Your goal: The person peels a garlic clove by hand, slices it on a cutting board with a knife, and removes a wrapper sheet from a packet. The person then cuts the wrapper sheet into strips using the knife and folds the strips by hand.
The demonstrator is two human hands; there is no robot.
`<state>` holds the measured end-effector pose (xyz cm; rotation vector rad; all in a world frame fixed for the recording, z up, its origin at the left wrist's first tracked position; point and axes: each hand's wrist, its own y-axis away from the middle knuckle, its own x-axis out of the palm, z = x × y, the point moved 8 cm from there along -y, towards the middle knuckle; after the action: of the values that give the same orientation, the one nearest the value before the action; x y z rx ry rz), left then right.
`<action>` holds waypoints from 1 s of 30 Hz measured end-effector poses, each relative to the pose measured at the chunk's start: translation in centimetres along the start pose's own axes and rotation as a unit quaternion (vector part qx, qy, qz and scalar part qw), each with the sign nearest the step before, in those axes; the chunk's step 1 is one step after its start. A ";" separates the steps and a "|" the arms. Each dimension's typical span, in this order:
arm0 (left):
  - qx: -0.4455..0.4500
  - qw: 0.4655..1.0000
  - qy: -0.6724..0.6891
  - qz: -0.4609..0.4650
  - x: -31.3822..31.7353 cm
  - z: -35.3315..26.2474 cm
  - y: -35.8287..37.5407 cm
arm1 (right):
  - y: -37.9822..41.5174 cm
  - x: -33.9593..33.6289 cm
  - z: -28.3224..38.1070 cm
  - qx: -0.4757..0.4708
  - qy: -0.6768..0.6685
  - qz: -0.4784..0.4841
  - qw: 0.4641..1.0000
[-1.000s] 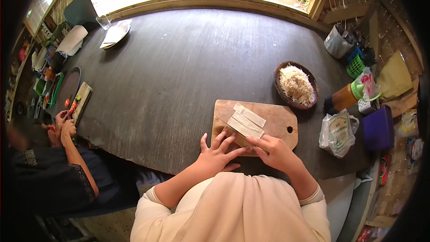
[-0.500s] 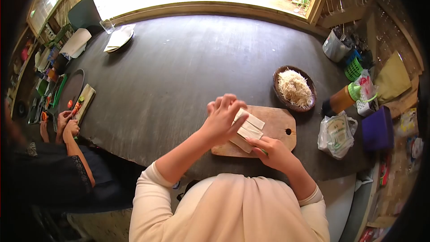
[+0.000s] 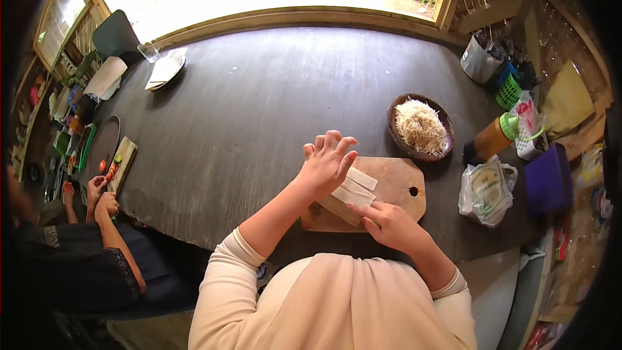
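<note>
Showing no readable writing, hands (image 3: 327,165) touch pale strips (image 3: 355,188) beside printed bag (image 3: 487,189).

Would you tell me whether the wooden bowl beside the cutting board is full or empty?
Full: the wooden bowl holds a heaped mound of pale shredded strands rising above its rim.

Three pale strips (image 3: 355,188), two cutting boards (image 3: 396,185), one bowl (image 3: 418,128)

No text, number or brand can be read anywhere in the view. Printing is seen on a clear plastic bag (image 3: 487,191) at the right of the table and on a packet (image 3: 526,118) behind the green-capped bottle (image 3: 495,137), but it is too small and blurred to be made out.
</note>
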<state>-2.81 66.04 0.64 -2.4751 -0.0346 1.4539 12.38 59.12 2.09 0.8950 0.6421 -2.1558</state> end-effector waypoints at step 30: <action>-0.015 1.000 0.013 0.023 0.7 0.6 -0.4 | -0.4 0.1 0.2 0.005 0.063 0.037 0.997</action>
<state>-2.91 66.66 -0.14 -2.5343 0.0065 1.4505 11.98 59.24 2.21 1.0509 0.6497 -2.0512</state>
